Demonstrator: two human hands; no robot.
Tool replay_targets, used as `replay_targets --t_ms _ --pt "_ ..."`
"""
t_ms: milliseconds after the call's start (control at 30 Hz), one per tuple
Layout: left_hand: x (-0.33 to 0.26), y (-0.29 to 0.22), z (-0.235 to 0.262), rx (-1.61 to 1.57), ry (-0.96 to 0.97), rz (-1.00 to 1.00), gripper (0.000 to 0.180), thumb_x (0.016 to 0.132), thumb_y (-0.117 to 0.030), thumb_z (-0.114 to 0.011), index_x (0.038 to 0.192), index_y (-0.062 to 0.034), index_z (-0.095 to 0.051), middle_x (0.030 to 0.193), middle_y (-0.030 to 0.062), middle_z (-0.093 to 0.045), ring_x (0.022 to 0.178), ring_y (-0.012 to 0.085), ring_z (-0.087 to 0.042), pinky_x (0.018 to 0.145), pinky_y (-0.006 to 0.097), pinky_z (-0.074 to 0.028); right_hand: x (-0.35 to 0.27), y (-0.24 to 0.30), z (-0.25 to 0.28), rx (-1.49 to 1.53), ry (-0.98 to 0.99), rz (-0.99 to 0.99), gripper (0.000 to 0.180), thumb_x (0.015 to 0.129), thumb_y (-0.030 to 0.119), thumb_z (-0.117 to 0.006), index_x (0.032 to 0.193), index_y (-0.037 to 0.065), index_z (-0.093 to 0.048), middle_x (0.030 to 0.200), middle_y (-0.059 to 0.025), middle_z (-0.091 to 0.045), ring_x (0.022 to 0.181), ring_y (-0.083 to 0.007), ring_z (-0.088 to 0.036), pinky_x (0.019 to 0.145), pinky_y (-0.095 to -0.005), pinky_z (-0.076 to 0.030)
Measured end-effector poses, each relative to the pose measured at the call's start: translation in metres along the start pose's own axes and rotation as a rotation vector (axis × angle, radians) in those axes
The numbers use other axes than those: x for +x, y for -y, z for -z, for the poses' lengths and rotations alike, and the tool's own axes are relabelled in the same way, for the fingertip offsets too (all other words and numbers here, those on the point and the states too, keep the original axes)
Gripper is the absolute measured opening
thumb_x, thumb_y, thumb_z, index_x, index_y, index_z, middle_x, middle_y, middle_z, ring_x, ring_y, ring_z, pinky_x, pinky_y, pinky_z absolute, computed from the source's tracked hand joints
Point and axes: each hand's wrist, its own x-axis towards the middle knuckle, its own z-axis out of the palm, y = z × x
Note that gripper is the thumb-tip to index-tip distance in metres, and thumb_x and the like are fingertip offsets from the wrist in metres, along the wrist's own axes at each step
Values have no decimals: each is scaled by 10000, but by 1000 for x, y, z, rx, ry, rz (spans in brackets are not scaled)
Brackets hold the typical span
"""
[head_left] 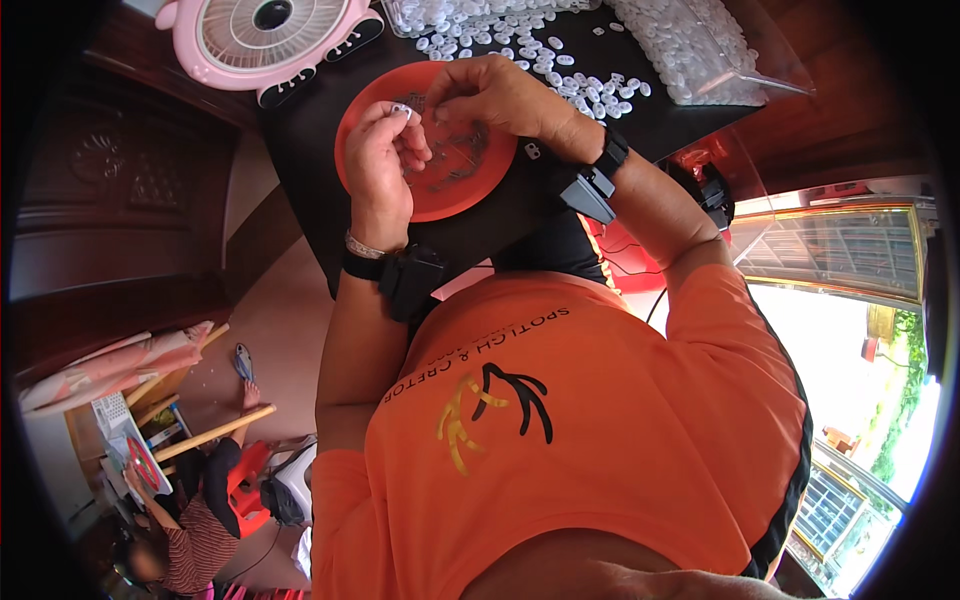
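Over a round orange plate [440, 205] on the black table, my left hand [383, 165] pinches a small white plastic piece [402, 109] between thumb and forefinger. Its other fingers are curled. Close beside it on the right, my right hand [495, 95] is bent downward with thumb and fingertips together. Whatever those fingertips hold, if anything, is too small to make out. A loose heap of small, thin greyish pieces [462, 160] lies in the plate, partly hidden by both hands. Many small white oval pieces [600, 95] are strewn on the table beyond my right hand.
A pink fan [272, 50] stands at the table's far left. Clear containers of white pieces, one at the back [450, 15] and one at the far right [690, 60], border the work area. A single white piece [532, 151] lies right of the plate. Another person [195, 535] sits at lower left.
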Motion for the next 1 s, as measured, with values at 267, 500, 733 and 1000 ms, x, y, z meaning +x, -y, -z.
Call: replay_targets --t_ms 267,500,733,1000 --pt "-2 2 -4 96 25 12 139 841 -147 -487 757 -58 -554 636 14 -542 530 105 -507 493 215 -370 -1 0 0 159 -109 69 133 796 26 -665 925 9 -639 830 -8 -642 766 -63 -588 664 -198 -469" --pt "-4 3 -10 203 57 -14 134 847 -134 -489 761 -53 -554 655 8 -544 561 82 -496 515 206 -357 -1 0 -1 281 -154 163 150 835 32 -631 982 9 -616 874 -20 -639 804 -77 -603 713 -206 -490" --pt "-6 6 -15 242 44 -50 131 867 -117 -500 772 -44 -553 649 -1 -531 563 66 -474 510 197 -339 -7 6 -5 397 -79 114 114 856 6 -607 970 9 -613 865 -28 -639 783 -74 -604 700 -197 -497" --pt "-7 7 -15 249 9 -69 129 871 -124 -513 792 -36 -563 639 -8 -517 548 58 -458 494 195 -328 -7 3 -8 346 -94 134 111 852 -11 -601 963 -5 -611 868 -29 -636 801 -85 -609 748 -213 -504"
